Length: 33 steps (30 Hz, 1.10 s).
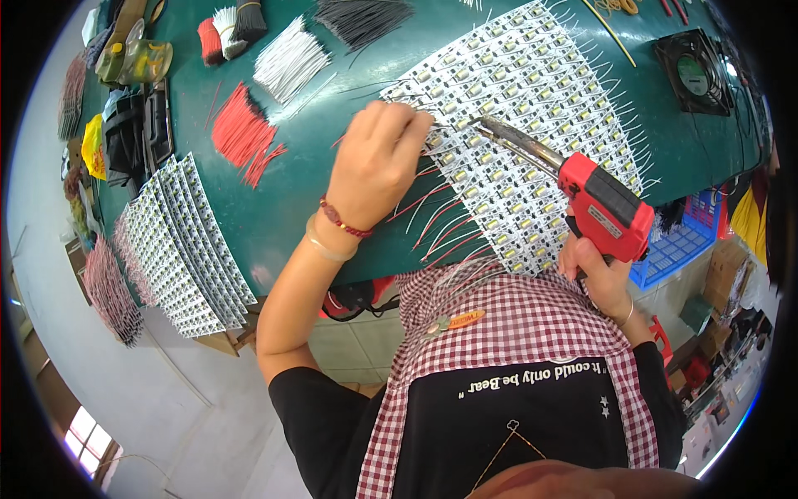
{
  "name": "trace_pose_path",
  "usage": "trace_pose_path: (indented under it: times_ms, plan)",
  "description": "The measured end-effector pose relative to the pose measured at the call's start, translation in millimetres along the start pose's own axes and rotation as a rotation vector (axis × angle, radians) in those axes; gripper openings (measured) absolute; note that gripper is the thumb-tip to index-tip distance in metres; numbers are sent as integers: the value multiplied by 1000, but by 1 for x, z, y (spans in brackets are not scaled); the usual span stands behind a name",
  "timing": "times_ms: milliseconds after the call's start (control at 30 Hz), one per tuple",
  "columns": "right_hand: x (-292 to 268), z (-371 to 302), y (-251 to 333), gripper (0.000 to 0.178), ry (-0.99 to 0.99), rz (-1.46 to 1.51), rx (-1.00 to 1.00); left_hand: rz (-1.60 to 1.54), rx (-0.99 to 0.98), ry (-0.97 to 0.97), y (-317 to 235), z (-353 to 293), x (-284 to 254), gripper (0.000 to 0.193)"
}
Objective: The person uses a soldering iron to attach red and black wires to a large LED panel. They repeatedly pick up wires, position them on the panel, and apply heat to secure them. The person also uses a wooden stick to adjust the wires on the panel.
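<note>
My right hand (pixel 592 266) is closed round the grip of a red and black soldering gun (pixel 611 208). Its metal tip points left and reaches over a sheet of white LED circuit boards (pixel 532 108), near the upper left part. My left hand (pixel 378 154) is pinched at the sheet's left edge, close to the tip, on what looks like a thin wire; the fingertips are partly hidden. Red and white wires (pixel 449 229) hang from the sheet's lower left edge, and white ones stick out along its right edge.
On the green table (pixel 316 191) lie piles of red wires (pixel 241 129), white wires (pixel 289 60) and black wires (pixel 363 18). Finished-looking stacked LED sheets (pixel 187 249) are at the left edge. A black fan (pixel 694 73) stands at the right, above a blue crate (pixel 682 245).
</note>
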State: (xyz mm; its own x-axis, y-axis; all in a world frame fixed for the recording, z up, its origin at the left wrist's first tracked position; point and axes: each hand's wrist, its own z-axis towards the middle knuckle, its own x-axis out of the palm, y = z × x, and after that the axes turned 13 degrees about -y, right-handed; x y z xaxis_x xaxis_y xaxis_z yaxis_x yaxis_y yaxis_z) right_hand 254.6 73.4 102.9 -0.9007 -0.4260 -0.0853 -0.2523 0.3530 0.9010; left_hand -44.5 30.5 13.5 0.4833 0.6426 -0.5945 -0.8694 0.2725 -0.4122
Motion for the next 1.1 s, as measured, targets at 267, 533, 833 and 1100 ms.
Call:
trace_pose_path:
  times_ms: [267, 533, 833, 1100]
  plan:
    - [-5, -4, -3, 20, -16, 87, -28, -70, -313, -145, -22, -4, -13, 18]
    - [4, -1, 1, 40, -6, 121, -17, -321, -820, 110, -67, -10, -12, 14]
    - [6, 3, 4, 49, -32, 134, -86, -14, -473, -80, 2, 1, 4, 11]
    - [4, 0, 1, 47, -69, 159, -102, 269, -350, 147, 2, 17, 22, 12]
